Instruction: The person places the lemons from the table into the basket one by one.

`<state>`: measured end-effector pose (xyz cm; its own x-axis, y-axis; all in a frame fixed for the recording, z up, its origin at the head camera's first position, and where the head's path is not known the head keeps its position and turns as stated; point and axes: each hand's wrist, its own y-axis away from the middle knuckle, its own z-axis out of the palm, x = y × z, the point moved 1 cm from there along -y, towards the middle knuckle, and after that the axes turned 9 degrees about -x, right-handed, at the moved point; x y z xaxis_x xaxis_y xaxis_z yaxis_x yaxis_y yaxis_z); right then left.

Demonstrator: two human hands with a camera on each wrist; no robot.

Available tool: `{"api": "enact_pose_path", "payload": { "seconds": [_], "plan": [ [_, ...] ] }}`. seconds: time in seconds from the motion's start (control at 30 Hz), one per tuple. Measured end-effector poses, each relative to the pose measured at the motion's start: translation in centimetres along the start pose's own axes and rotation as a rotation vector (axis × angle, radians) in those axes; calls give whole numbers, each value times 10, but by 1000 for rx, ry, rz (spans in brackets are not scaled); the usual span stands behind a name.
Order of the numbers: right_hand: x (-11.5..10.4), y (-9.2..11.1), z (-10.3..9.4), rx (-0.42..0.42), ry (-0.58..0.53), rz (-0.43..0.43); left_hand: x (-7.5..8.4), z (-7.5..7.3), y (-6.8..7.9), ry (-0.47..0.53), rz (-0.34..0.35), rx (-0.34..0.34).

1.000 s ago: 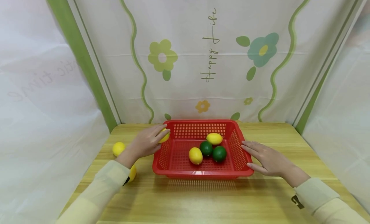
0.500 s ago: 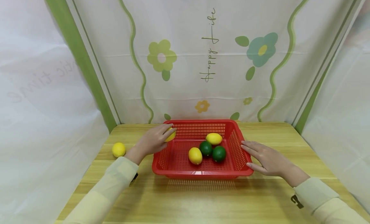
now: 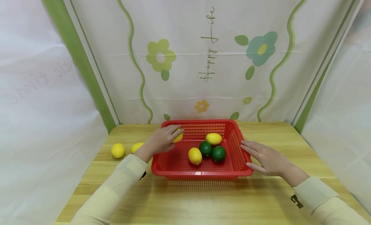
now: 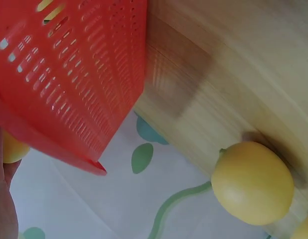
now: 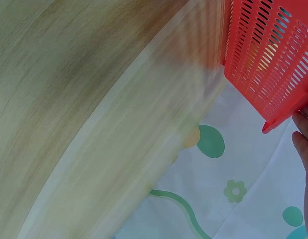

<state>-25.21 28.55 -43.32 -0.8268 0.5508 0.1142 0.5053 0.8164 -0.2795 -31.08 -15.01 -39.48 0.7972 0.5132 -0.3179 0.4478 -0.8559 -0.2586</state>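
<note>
Touching the hands (image 3: pixel 161 139) (image 3: pixel 267 159): yellow lemon (image 3: pixel 178 136) left, red basket (image 3: pixel 200 174) right

Room to pass runs across the table (image 3: pixel 188 207) at bottom centre, while the basket (image 3: pixel 215 174) blocks the frame's middle.

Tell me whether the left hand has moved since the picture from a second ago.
Yes. Against the yellow-green flower printed on the backdrop, the left hand has shifted right, carrying its lemon farther over the red basket.
</note>
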Motion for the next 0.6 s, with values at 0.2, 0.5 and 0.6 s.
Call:
{"api": "enact_pose_path", "payload": {
  "seconds": [0.2, 0.5, 0.6],
  "plan": [
    [0, -1, -1, 3, 1, -6, 3, 4, -8, 21, 28, -9],
    [-3, 0, -4, -33, 40, 23, 8, 9, -17, 31, 21, -58],
    [-3, 0, -5, -38, 35, 30, 9, 12, -18, 43, 25, -60]
  ]
}}
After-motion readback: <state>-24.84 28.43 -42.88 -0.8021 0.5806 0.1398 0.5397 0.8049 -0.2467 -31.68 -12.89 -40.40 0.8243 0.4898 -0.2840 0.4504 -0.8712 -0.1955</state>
